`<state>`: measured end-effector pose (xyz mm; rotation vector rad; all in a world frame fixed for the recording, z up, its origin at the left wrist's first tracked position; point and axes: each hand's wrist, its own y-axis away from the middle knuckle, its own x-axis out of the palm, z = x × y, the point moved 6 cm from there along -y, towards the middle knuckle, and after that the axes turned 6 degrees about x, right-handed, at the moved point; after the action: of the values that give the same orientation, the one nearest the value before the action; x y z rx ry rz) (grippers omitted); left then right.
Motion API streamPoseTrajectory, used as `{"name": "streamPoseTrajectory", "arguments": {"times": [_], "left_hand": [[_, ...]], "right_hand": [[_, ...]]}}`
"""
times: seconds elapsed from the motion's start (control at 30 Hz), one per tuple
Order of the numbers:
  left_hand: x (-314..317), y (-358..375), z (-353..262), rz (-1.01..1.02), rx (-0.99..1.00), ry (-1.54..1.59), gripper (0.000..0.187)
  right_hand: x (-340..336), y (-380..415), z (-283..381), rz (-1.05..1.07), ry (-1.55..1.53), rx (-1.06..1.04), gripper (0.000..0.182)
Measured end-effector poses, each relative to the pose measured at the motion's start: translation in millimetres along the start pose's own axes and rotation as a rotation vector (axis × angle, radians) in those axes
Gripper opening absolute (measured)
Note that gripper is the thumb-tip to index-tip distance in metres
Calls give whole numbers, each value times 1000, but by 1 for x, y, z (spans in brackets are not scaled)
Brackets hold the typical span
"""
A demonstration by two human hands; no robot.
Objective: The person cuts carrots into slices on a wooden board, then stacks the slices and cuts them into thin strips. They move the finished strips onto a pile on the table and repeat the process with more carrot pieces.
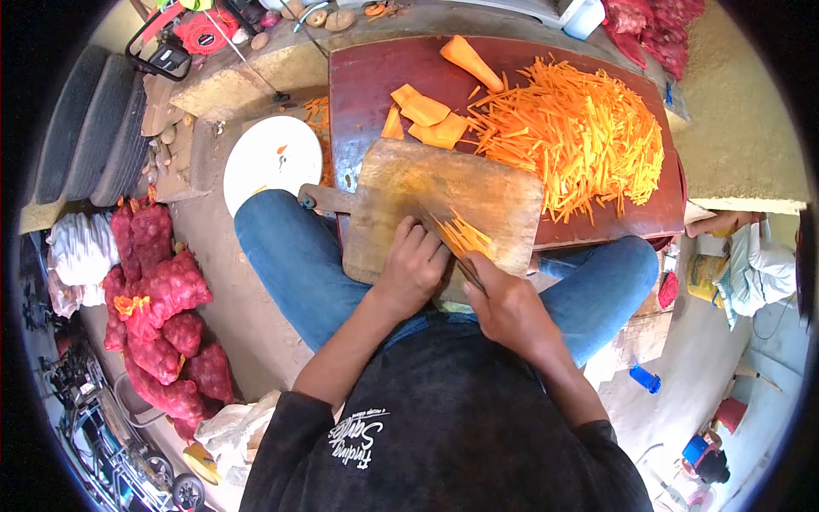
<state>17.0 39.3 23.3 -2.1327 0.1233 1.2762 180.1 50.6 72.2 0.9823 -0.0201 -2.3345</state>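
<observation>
My right hand [503, 303] is closed round the handle of a knife [448, 243], whose blade slants over the wooden cutting board [503, 179]. Just left of the blade, my left hand [415, 264] presses its bent, closed fingers down on the board; whatever lies beneath them is hidden. Thin cut carrot strips [465, 235] lie along the blade's right side. Beyond the board, on a dark red table [367, 77], are flat carrot slices [426, 115], a large peeled carrot piece [472, 64] and a big heap of carrot sticks [589, 136].
A round white lid or tub [273, 158] stands left of the table, by my knee. Red net sacks [166, 299] are piled on the left floor, near stacked tyres [85, 124]. A blue object [645, 379] lies on the right floor.
</observation>
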Motion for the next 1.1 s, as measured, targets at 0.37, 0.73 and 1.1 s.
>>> {"name": "streamPoseTrajectory", "arguments": {"times": [0.37,0.73,1.1], "left_hand": [[-1,0,-1,-40,11,-25,19],[-4,-4,-3,-64,4,5,15],[-3,0,-1,-62,-17,11,14]], "right_hand": [[0,5,-3,-11,-47,-8,38],[-2,8,-5,1,-32,8,41],[-1,7,-4,-12,-68,4,38]]}}
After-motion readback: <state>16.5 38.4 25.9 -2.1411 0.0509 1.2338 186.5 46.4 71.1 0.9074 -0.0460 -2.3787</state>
